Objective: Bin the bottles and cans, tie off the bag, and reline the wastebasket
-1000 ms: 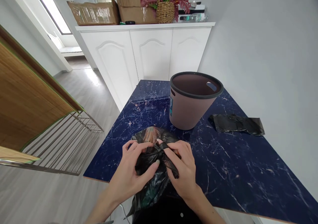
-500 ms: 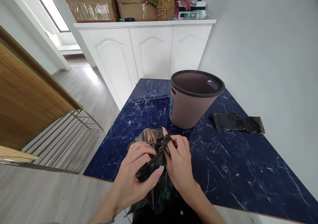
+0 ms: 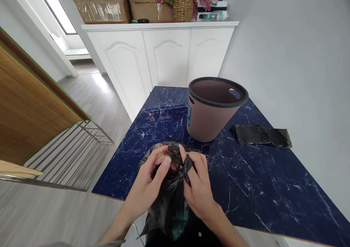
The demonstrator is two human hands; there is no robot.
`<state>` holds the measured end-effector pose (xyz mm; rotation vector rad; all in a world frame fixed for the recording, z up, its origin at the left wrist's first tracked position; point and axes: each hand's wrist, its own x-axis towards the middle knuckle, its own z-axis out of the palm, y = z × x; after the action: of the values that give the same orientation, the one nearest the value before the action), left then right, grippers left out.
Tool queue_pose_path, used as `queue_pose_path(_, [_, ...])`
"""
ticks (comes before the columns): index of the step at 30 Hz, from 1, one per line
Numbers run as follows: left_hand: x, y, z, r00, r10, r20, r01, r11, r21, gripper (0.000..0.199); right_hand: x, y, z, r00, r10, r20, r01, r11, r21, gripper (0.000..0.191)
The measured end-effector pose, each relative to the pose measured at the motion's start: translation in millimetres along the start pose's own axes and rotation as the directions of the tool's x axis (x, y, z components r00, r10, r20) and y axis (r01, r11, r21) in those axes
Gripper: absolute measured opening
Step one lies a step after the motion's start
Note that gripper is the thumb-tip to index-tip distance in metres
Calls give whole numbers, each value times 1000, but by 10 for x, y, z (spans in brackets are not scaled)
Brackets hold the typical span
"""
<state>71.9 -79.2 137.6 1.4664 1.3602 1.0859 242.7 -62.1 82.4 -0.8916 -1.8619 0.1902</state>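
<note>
A black plastic garbage bag [image 3: 172, 199], filled and partly see-through, lies at the table's near edge and hangs down toward my body. My right hand [image 3: 201, 181] is closed on its gathered top, with a twisted loop of plastic around the fingers. To the left, my left hand [image 3: 149, 177] has its thumb and fingers curled together at a crumpled end of the same plastic. Just beyond the bag stands an upright mauve trash can [image 3: 210, 121] with a dark rim and handle holes. The visible part of its inside shows no liner.
A folded black plastic strip [image 3: 262, 136] lies on the blue marbled table [image 3: 240, 188] to the right. Behind it, a white cabinet [image 3: 166, 57] carries cardboard boxes [image 3: 105, 11], a flower basket [image 3: 182, 10] and a bottle [image 3: 217, 16]. A metal rack [image 3: 73, 159] stands at left.
My left hand has moved off the lower fold of the bag, up and slightly left, to its crumpled top end. The right hand keeps its hold in nearly the same place.
</note>
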Motion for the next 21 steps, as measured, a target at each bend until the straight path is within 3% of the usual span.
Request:
queue_pose_path(5, [75, -14, 12, 994, -80, -80, 70, 990, -120, 31, -82, 32, -49, 997, -41, 64, 42, 999, -16, 79])
queue_pose_path(10, [69, -5, -17, 982, -84, -167, 44, 973, -228, 34, -243, 115, -183, 977, -70, 201, 68, 998, 14, 75])
queue_pose_path(13, [32, 8, -58, 980, -153, -129, 100, 932, -349, 38, -363, 185, -297, 978, -90, 188, 78, 995, 67, 74])
queue_pose_path(17, [-36, -21, -138, 973, -228, -28, 196, 887, -419, 36, -554, 299, -455, 985, -16, 172, 5, 998, 61, 68])
queue_pose_path(21, [-85, -108, -236, 968, -247, -47, 204, 878, -433, 41, -716, 400, -595, 991, 84, 108, -83, 996, -7, 53])
